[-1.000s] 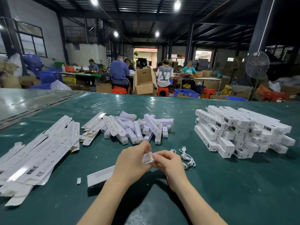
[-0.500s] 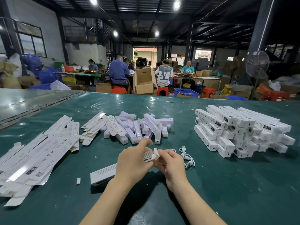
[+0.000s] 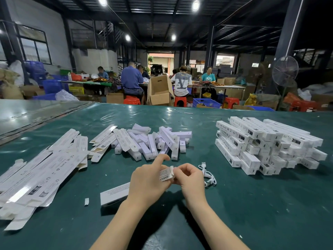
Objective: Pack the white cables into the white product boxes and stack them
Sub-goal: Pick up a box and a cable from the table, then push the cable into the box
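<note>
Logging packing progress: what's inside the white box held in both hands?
Nothing inside shows: the box has its end flap raised, but the right hand and left hand cover the opening. One white cable lies outside, on the table.

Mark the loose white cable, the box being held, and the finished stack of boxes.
white cable [image 3: 210, 177], head view, on its coiled middle.
held box [image 3: 115, 193], head view, on its bare left end.
finished stack [image 3: 250, 129], head view, on a top box.
</note>
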